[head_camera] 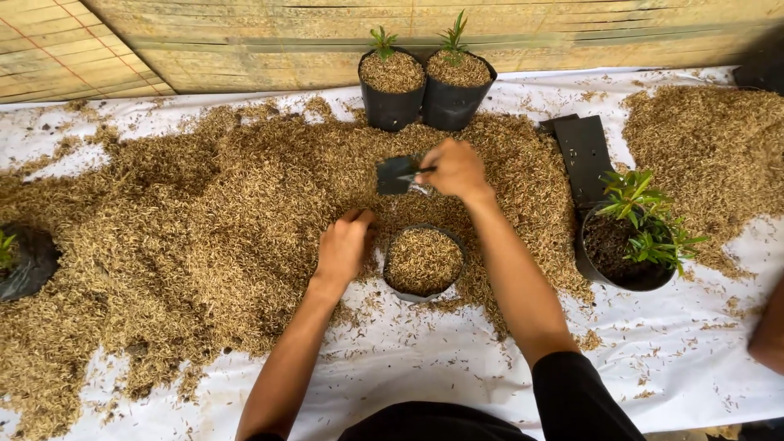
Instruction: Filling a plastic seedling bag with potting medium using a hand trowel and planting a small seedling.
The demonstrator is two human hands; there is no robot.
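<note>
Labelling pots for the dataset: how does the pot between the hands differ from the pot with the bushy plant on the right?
The middle pot is filled to the rim with tan husk; the right pot holds dark soil. The middle pot has no plant; the right pot carries a leafy green plant. The middle pot sits in the husk pile, beside the left hand; the right pot stands at the pile's edge, untouched. Both are dark, soft and upright.

Two bare forearms, black sleeve on right upper arm, seemingly black top below
</note>
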